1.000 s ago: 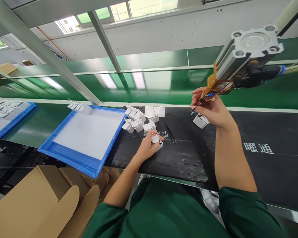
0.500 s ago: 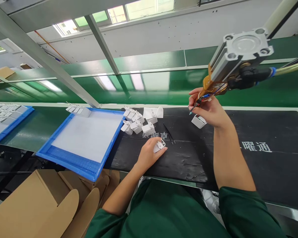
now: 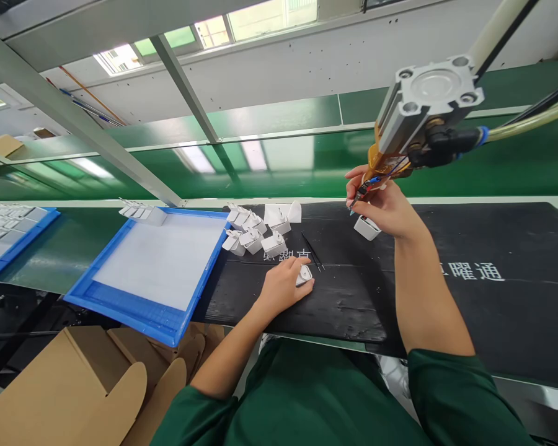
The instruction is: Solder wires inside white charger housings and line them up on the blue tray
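My left hand [image 3: 286,286] is closed around a small white plastic housing [image 3: 303,275] on the black mat. Fingers cover part of it. My right hand [image 3: 385,207] is wrapped round the narrow lower end of an air-driven tool [image 3: 434,99], which has a silver cylinder and an orange bracket. Its tip, with small red, blue and dark parts, points down and left; the tool hides part of my grip. Just below this hand sits a white box-shaped housing [image 3: 367,228] with its top open. Black tweezers [image 3: 313,253] lie between my hands, nearer the left.
Several white housings [image 3: 250,230] with prongs stand left of the tweezers, beside a white paper-like piece [image 3: 294,211]. Further left is a blue tray [image 3: 134,313] with a few housings at its back edge. Another filled tray [image 3: 21,246] lies beyond. Cardboard boxes [image 3: 32,384] stand below.
The view has shifted slightly. The tool's cylinder appears further left. My left hand has tilted the housing a little, and both hands stay at nearly the same places.
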`<state>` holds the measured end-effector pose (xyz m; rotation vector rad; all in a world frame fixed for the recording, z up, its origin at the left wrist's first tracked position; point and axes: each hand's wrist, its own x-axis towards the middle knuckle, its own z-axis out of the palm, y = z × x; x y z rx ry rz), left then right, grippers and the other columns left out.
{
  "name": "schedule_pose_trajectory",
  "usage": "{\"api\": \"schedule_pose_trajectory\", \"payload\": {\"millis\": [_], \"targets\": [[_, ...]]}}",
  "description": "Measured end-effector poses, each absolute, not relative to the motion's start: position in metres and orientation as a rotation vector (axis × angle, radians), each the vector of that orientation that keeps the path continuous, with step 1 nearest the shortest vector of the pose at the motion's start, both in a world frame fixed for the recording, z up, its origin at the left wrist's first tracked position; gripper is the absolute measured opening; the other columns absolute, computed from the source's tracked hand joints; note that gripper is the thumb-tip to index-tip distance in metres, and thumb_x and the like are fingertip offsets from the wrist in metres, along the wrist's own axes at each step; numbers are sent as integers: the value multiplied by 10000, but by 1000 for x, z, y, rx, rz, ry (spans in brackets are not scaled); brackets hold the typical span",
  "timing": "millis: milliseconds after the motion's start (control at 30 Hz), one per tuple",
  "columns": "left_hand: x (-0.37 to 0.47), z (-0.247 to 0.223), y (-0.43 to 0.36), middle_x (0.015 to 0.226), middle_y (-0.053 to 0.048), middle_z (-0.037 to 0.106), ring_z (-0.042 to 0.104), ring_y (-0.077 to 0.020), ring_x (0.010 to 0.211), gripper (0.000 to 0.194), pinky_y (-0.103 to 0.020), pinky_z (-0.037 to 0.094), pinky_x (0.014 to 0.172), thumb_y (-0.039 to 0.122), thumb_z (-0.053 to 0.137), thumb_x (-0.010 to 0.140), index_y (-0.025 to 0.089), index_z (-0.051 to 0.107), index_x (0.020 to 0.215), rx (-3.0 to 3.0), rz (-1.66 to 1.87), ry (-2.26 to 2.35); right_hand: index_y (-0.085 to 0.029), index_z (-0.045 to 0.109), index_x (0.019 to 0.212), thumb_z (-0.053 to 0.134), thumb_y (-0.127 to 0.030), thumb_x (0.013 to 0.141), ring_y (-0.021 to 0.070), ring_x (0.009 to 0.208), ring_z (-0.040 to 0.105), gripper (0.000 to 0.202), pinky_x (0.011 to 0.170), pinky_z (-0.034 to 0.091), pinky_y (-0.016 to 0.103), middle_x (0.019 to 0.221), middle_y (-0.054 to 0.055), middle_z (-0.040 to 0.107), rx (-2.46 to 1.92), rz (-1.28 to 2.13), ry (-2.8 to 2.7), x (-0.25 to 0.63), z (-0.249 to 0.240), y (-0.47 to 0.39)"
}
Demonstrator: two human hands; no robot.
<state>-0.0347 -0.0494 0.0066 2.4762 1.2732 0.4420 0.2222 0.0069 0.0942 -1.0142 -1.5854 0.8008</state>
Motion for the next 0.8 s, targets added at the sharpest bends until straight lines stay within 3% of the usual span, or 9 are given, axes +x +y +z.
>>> {"api": "schedule_pose_trajectory", "payload": {"millis": [300,400,500,600,700,800], "targets": [[-27,-1,-45,941,-76,685,611,-271,962,277,-405,492,885,264,623,784,184,643,1049,2553,540,1293,-286,556,1101,740,-426,765,156,701,523,407,653,471,342,825,-13,526,-1011,826,-1584,224,94,7],[-26,-2,-48,1142,-121,662,543,-326,1155,334,-478,432,996,258,648,775,198,651,1104,2587,595,1348,-283,555,1092,739,-450,762,154,691,520,413,631,467,332,814,-13,528,-1011,822,-1590,224,95,8],[-25,-4,-48,1501,-161,421,295,-416,1424,443,-599,242,1138,290,690,762,214,634,1194,2648,651,1435,-280,553,1089,736,-457,762,151,672,512,414,606,454,318,794,-16,532,-1006,818,-1611,224,97,8],[-29,-4,-40,1615,-188,205,111,-472,1489,584,-689,105,1141,295,690,768,207,565,1331,2659,673,1542,-283,553,1093,730,-454,765,145,649,495,411,577,443,305,777,-19,534,-992,817,-1634,225,98,9],[-39,-3,-31,1614,-235,178,135,-478,1484,705,-684,122,1140,290,670,778,163,465,1440,2627,704,1681,-274,557,1087,725,-420,767,136,645,488,391,559,433,292,780,-20,534,-980,818,-1641,226,97,10],[-52,-2,-26,1551,-247,325,325,-422,1421,712,-593,259,1130,317,626,830,139,403,1482,2640,705,1757,-266,555,1093,720,-364,763,127,644,492,382,562,432,288,792,-24,535,-988,826,-1629,228,96,11]]}}
